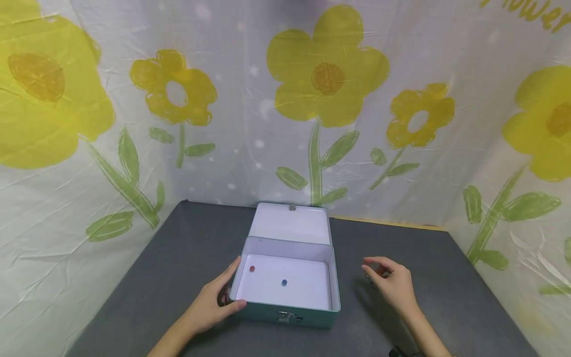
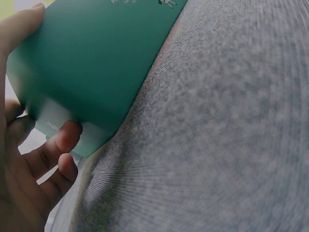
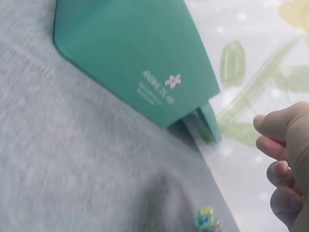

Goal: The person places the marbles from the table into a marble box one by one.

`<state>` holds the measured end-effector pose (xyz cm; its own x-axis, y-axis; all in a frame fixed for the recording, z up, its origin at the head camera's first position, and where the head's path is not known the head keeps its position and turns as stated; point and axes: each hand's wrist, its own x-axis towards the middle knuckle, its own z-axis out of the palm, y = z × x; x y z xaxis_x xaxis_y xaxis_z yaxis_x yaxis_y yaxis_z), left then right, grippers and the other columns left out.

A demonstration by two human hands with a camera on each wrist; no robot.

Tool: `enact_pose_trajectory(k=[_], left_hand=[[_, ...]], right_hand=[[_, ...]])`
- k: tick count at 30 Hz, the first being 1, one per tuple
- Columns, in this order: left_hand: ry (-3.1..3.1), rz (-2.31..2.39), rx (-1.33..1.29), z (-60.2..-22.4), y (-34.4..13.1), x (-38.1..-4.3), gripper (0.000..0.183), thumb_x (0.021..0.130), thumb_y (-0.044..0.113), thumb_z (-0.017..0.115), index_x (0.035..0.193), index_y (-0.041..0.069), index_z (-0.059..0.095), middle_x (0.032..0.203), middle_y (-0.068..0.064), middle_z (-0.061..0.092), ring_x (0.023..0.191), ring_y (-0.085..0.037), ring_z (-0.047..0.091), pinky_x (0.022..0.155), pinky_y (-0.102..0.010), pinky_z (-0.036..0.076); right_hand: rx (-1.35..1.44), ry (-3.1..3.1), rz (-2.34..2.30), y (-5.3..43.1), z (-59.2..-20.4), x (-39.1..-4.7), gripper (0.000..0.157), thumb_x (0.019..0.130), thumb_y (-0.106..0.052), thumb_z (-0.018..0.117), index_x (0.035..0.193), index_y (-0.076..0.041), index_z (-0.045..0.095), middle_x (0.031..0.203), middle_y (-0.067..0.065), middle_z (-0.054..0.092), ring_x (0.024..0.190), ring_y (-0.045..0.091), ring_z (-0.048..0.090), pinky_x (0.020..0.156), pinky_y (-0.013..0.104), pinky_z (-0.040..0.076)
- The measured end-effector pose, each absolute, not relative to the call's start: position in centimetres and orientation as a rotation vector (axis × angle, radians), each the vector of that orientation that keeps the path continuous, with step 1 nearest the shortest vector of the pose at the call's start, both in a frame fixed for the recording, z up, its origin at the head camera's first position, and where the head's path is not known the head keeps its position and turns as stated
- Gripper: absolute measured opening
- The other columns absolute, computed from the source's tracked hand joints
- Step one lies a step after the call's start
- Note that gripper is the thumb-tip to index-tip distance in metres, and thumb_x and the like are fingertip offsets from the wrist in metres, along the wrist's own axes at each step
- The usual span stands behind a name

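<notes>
A green metal box (image 1: pixel 290 317) with a white inside stands on the dark table, its lid (image 1: pixel 290 223) tipped back. My left hand (image 1: pixel 214 300) grips its left side, thumb over the front corner and fingers along the left wall. In the box lie a small red bead-like piece (image 1: pixel 252 268) and a blue one (image 1: pixel 284 282), apart from each other. To the right of the box hovers my right hand (image 1: pixel 394 285), fingers loosely bent, with a gap between thumb and forefinger. Small colourful pieces (image 3: pixel 206 220) lie on the table below it, partly hidden by the hand in the head view.
The dark grey table (image 1: pixel 205 228) reaches back to a white curtain (image 1: pixel 241 148) printed with yellow flowers, which also hangs at both sides. A metal latch (image 1: pixel 285 314) sits on the box's front. A dark band (image 1: pixel 397 352) shows at my right wrist.
</notes>
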<state>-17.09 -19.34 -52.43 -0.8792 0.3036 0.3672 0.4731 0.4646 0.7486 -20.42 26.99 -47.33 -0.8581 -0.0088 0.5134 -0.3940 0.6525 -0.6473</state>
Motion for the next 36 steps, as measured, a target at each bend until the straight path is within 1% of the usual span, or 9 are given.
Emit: enact_pose_trajectory(k=[3,10,13,17,19,21,23,29,36], left_hand=[[-2.546,-1.384,-0.657,-52.4,-19.3,-17.1,0.096,0.089,0.032,0.086,0.168,0.016,0.034,0.093,0.006,0.049,0.072,-0.002,0.047,0.063,-0.023,0.045],[-2.559,-1.396,-0.632,-52.3,-19.3,-17.1,0.095,0.089,0.031,0.086,0.167,0.016,0.035,0.095,0.005,0.051,0.073,-0.002,0.047,0.063,-0.023,0.045],[-2.548,-1.395,-0.641,-52.2,-19.3,-17.1,0.095,0.089,0.031,0.086,0.167,0.016,0.035,0.096,0.003,0.052,0.072,-0.002,0.047,0.063,-0.023,0.044],[-2.524,-1.391,-0.668,-52.1,-19.3,-17.2,0.095,0.089,0.03,0.087,0.167,0.013,0.035,0.115,-0.006,0.06,0.072,-0.001,0.047,0.062,-0.023,0.044],[-2.518,-1.391,-0.674,-52.1,-19.3,-17.2,0.095,0.089,0.03,0.087,0.167,0.013,0.035,0.127,-0.012,0.059,0.072,-0.001,0.047,0.062,-0.023,0.044],[-2.516,-1.389,-0.676,-52.2,-19.3,-17.2,0.095,0.089,0.03,0.087,0.167,0.013,0.035,0.133,-0.015,0.058,0.072,-0.001,0.046,0.062,-0.022,0.044],[-2.522,-1.393,-0.667,-52.1,-19.3,-17.2,0.096,0.088,0.031,0.087,0.167,0.014,0.035,0.134,-0.015,0.058,0.073,-0.001,0.046,0.062,-0.022,0.044],[-2.534,-1.399,-0.663,-52.2,-19.3,-17.2,0.096,0.089,0.031,0.087,0.167,0.016,0.035,0.137,-0.015,0.056,0.073,-0.001,0.047,0.063,-0.023,0.044],[-2.519,-1.406,-0.687,-52.4,-19.2,-17.0,0.094,0.089,0.03,0.086,0.167,0.015,0.035,0.138,-0.017,0.056,0.073,-0.001,0.047,0.062,-0.023,0.045]], right_hand=[[0.297,-2.413,1.067,27.7,-47.6,-20.1,0.017,0.087,-0.007,0.087,0.103,-0.007,0.083,0.067,-0.006,0.064,0.052,0.004,0.044,0.043,0.02,0.031],[0.221,-2.443,1.023,28.8,-48.2,-19.7,0.018,0.087,-0.01,0.087,0.105,-0.008,0.083,0.067,-0.006,0.066,0.051,0.005,0.046,0.043,0.023,0.031],[0.184,-2.459,1.013,29.1,-48.6,-19.5,0.018,0.088,-0.01,0.087,0.105,-0.008,0.083,0.065,-0.005,0.065,0.049,0.004,0.043,0.042,0.023,0.03],[0.171,-2.483,0.969,29.4,-49.3,-19.4,0.018,0.087,-0.01,0.087,0.104,-0.008,0.083,0.064,-0.005,0.065,0.045,0.002,0.039,0.041,0.022,0.028],[0.172,-2.49,0.954,29.4,-49.6,-19.3,0.018,0.086,-0.01,0.088,0.104,-0.008,0.083,0.063,-0.006,0.064,0.044,0.002,0.038,0.04,0.022,0.028],[0.17,-2.49,0.945,29.5,-49.9,-19.3,0.018,0.086,-0.009,0.088,0.103,-0.008,0.083,0.063,-0.007,0.064,0.044,0.002,0.037,0.04,0.021,0.027],[0.167,-2.484,0.94,29.5,-50.2,-19.3,0.018,0.085,-0.009,0.089,0.102,-0.008,0.083,0.063,-0.007,0.063,0.045,0.002,0.038,0.04,0.021,0.027],[0.136,-2.502,0.93,29.4,-51.1,-19.2,0.017,0.083,-0.009,0.09,0.099,-0.01,0.084,0.064,-0.008,0.064,0.05,0.002,0.046,0.043,0.023,0.032],[0.132,-2.539,0.96,29.5,-51.7,-18.9,0.017,0.083,-0.005,0.089,0.098,-0.01,0.083,0.062,-0.009,0.058,0.05,0.002,0.04,0.047,0.023,0.033]])
